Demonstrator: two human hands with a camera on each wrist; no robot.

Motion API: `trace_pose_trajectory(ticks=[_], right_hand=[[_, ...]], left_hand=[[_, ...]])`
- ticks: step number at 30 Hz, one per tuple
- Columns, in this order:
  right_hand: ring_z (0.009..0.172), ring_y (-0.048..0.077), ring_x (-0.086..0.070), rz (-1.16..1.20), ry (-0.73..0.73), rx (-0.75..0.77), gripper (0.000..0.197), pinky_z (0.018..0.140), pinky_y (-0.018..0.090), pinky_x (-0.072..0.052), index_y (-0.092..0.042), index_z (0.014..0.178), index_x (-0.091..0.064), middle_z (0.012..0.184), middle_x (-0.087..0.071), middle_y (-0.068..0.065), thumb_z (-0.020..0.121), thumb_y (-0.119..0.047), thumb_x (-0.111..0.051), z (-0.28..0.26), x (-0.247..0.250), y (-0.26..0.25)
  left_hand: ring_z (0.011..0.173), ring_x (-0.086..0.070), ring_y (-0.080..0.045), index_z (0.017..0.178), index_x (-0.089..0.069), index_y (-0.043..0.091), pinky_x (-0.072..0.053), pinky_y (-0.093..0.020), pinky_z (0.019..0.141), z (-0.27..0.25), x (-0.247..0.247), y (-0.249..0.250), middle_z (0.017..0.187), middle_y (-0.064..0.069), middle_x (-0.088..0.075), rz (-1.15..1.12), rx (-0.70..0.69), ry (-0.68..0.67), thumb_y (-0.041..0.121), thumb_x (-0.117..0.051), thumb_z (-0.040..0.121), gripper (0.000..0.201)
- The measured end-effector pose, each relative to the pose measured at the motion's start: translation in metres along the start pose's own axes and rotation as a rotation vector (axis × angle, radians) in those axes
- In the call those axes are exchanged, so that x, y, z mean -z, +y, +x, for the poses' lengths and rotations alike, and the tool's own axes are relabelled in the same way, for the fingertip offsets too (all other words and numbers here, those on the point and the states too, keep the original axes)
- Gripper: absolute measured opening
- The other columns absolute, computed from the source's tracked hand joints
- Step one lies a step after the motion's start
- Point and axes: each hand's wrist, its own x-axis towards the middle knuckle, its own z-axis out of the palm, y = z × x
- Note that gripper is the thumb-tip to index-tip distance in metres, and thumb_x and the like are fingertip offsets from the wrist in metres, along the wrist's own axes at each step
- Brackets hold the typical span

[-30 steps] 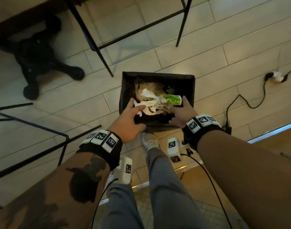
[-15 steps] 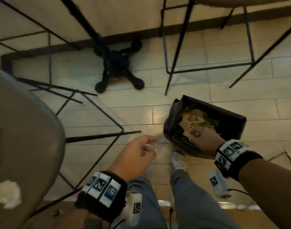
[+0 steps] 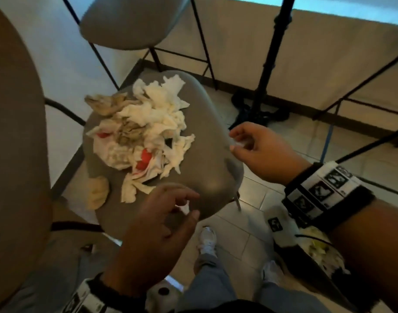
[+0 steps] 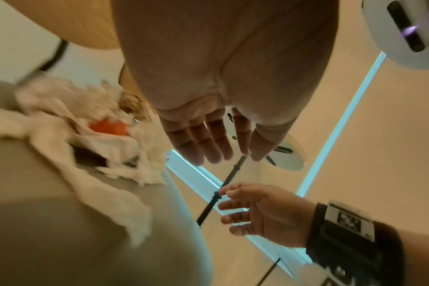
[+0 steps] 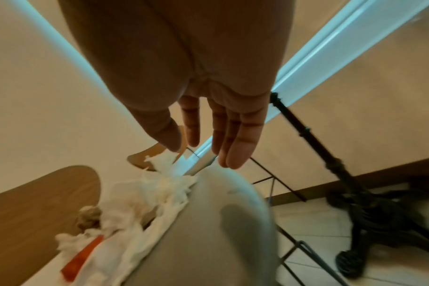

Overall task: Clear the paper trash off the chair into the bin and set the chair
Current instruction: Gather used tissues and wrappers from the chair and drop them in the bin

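Note:
A heap of crumpled white and brown paper trash [image 3: 143, 134] with red scraps lies on the grey chair seat [image 3: 207, 168]. A beige crumpled ball [image 3: 98, 195] sits at the seat's near left. My left hand [image 3: 177, 206] hovers over the seat's front edge, fingers loosely curled and holding nothing. My right hand [image 3: 240, 141] hangs at the seat's right edge, also holding nothing. The left wrist view has the left hand [image 4: 223, 152] with straight fingers beside the paper trash [image 4: 91, 131]. In the right wrist view, the right hand [image 5: 208, 152] is above the seat [image 5: 208, 232]. The bin [image 3: 324, 254], with paper in it, shows under my right wrist.
A second grey chair [image 3: 128, 21] stands behind the first. A black table pedestal [image 3: 268, 71] with a cast foot is at the right on the tiled floor. A round wooden tabletop [image 3: 13, 132] fills the left edge. My legs and white shoes [image 3: 207, 238] are below.
My view swung from the bin to the chair. Both hands left the bin, where the right one dropped paper, and came up to the seat's front and right edges.

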Motion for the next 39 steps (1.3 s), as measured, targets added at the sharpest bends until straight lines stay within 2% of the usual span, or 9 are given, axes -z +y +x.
trace_pose_trajectory(ticks=[4, 8, 14, 19, 24, 26, 31, 34, 39], right_hand=[[0.099, 0.013, -0.06, -0.14, -0.126, 0.1, 0.034, 0.088, 0.035, -0.056, -0.032, 0.127, -0.057, 0.121, -0.055, -0.003, 0.094, -0.038, -0.063, 0.02, -0.034, -0.053], [0.106, 0.015, -0.056, -0.373, -0.316, 0.246, 0.038, 0.089, 0.033, -0.055, -0.037, 0.13, -0.052, 0.125, -0.047, -0.003, 0.094, -0.041, -0.062, 0.008, -0.078, -0.08], [0.122, 0.026, -0.044, -0.655, -0.462, 0.465, 0.063, 0.092, 0.041, -0.052, -0.045, 0.152, -0.023, 0.145, -0.033, 0.005, 0.097, -0.044, -0.054, -0.019, -0.131, -0.078], [0.109, 0.018, -0.056, -0.599, -0.491, 0.417, 0.035, 0.093, 0.034, -0.054, -0.024, 0.134, -0.057, 0.132, -0.049, 0.002, 0.099, -0.024, -0.057, -0.008, -0.122, -0.075], [0.078, 0.004, -0.046, -0.344, -0.109, 0.334, 0.007, 0.071, 0.016, -0.042, -0.018, 0.094, -0.065, 0.099, -0.045, -0.008, 0.096, -0.02, -0.058, 0.005, -0.079, -0.063], [0.081, 0.006, -0.047, -0.268, 0.006, 0.296, 0.007, 0.07, 0.017, -0.044, -0.02, 0.101, -0.063, 0.105, -0.043, -0.005, 0.094, -0.02, -0.06, 0.015, -0.073, -0.062], [0.127, 0.019, -0.045, -0.333, -0.135, 0.168, 0.07, 0.097, 0.033, -0.05, -0.045, 0.145, -0.034, 0.154, -0.024, 0.003, 0.085, -0.051, -0.07, 0.042, -0.092, -0.063], [0.133, 0.03, -0.043, -0.41, -0.16, 0.202, 0.055, 0.105, 0.045, -0.049, -0.042, 0.14, -0.044, 0.153, -0.028, 0.009, 0.09, -0.047, -0.064, 0.048, -0.105, -0.059], [0.102, 0.022, -0.055, -0.388, -0.197, 0.256, 0.027, 0.081, 0.027, -0.045, -0.022, 0.123, -0.062, 0.119, -0.047, 0.004, 0.097, -0.028, -0.058, 0.049, -0.104, -0.057]], left_hand=[[0.116, -0.054, -0.003, 0.12, -0.06, 0.034, -0.052, -0.034, 0.093, -0.024, 0.024, -0.048, 0.126, 0.01, -0.054, 0.102, 0.094, 0.188, 0.038, -0.067, 0.09, 0.031], [0.131, -0.047, -0.026, 0.13, -0.057, 0.017, -0.042, -0.05, 0.109, -0.039, 0.029, -0.085, 0.138, -0.01, -0.05, 0.243, 0.163, 0.382, 0.033, -0.071, 0.087, 0.047], [0.149, -0.026, -0.042, 0.148, -0.044, 0.016, -0.032, -0.057, 0.117, -0.021, 0.024, -0.112, 0.164, -0.018, -0.023, 0.335, 0.363, 0.467, 0.031, -0.069, 0.089, 0.066], [0.152, -0.014, -0.051, 0.154, -0.031, 0.038, -0.026, -0.065, 0.117, 0.01, 0.027, -0.13, 0.169, -0.016, -0.006, 0.347, 0.584, 0.317, 0.046, -0.074, 0.085, 0.081], [0.132, -0.041, -0.047, 0.142, -0.048, 0.024, -0.04, -0.056, 0.105, 0.025, 0.024, -0.132, 0.146, -0.023, -0.042, 0.467, 0.648, 0.203, 0.059, -0.062, 0.088, 0.066], [0.119, -0.049, -0.044, 0.131, -0.053, 0.019, -0.043, -0.052, 0.094, 0.026, 0.02, -0.13, 0.129, -0.022, -0.052, 0.482, 0.601, 0.205, 0.053, -0.057, 0.091, 0.052], [0.096, -0.055, -0.031, 0.113, -0.058, 0.021, -0.045, -0.043, 0.072, 0.023, 0.018, -0.12, 0.105, -0.012, -0.056, 0.341, 0.532, 0.182, 0.042, -0.051, 0.095, 0.028], [0.094, -0.059, -0.027, 0.109, -0.057, 0.03, -0.053, -0.046, 0.074, 0.019, 0.02, -0.111, 0.105, -0.004, -0.059, 0.289, 0.496, 0.165, 0.034, -0.06, 0.096, 0.014], [0.083, -0.058, -0.019, 0.104, -0.057, 0.032, -0.049, -0.039, 0.068, 0.009, 0.022, -0.095, 0.091, 0.004, -0.058, 0.232, 0.487, 0.154, 0.031, -0.063, 0.097, 0.009]])
